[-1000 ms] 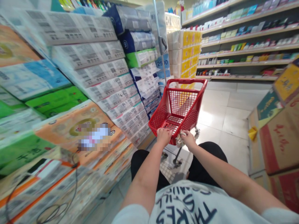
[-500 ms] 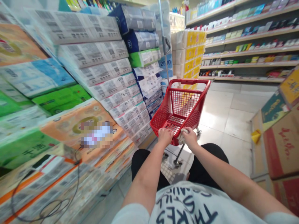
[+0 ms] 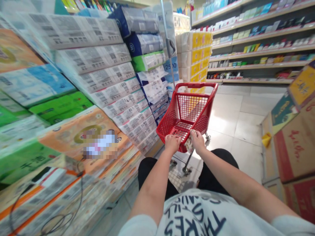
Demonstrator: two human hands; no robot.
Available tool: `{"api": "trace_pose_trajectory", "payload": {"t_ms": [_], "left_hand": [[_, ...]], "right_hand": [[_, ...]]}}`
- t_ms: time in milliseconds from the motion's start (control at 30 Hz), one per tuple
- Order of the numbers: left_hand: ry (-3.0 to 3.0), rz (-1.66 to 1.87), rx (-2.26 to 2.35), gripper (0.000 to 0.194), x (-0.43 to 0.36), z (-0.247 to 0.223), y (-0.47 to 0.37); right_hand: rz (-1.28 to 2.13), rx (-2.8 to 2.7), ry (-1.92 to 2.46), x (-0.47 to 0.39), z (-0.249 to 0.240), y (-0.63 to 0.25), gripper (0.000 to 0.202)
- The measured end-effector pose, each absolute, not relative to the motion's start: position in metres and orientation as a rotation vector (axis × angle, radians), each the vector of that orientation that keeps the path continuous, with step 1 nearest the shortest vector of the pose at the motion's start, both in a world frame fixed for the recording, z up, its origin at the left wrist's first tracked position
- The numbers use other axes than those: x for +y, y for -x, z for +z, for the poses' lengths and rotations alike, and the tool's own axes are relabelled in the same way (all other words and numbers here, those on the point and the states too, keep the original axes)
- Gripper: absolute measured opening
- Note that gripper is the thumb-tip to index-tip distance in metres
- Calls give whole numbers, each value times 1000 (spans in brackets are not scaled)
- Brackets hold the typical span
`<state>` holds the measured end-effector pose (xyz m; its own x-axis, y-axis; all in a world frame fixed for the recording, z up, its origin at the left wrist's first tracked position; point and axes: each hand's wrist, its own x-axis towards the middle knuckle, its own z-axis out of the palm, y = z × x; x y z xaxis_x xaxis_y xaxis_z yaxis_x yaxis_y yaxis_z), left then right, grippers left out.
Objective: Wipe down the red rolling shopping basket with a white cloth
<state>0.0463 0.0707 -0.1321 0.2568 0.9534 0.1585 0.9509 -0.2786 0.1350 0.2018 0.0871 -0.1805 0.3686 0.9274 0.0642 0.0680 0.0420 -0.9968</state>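
Observation:
A red plastic shopping cart (image 3: 169, 119) with latticed walls stands in front of my knees, its basket bare inside. My left hand (image 3: 172, 143) is closed over the cart's near rim, fingers curled to the inside. Just right of it, my right hand (image 3: 197, 140) grips a pale, crumpled cloth (image 3: 189, 145) against the near right corner of the rim. Part of the cloth hangs down the cart's outer face. My right fingertips are partly hidden by the cloth and rim.
Stacked tissue packs (image 3: 108, 62) rise close on the left. A phone-like blurred item (image 3: 100, 144) and a black cable (image 3: 81, 196) lie on lower packs. Cardboard boxes (image 3: 295, 144) stand at right. Stocked shelves (image 3: 256, 62) line the back, beyond the tiled floor (image 3: 228, 121).
My right hand has moved slightly up along the rim, and more of the cloth shows below it. My left hand stays on the rim. The whole view has shifted a little.

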Motion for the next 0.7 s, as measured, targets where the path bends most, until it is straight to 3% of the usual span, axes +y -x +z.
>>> {"api": "trace_pose_trajectory", "payload": {"t_ms": [233,367,500,700], "left_hand": [[-2347,164,1939,47,78,-124,-47],[-2231,-23,1918,54,95,-115,-57],[-2232,23,1871,57,90,-118,-77],[-2421,300,1967,50,68,-134,-87]], "right_hand": [[658,-1392,1309,63,-213,-174,83],[623,-1412,1300,69,-204,-187,57],[690,-1436,1370,72,-201,-207,31],[694,-1400,1513,71,-209,-217,25]]}}
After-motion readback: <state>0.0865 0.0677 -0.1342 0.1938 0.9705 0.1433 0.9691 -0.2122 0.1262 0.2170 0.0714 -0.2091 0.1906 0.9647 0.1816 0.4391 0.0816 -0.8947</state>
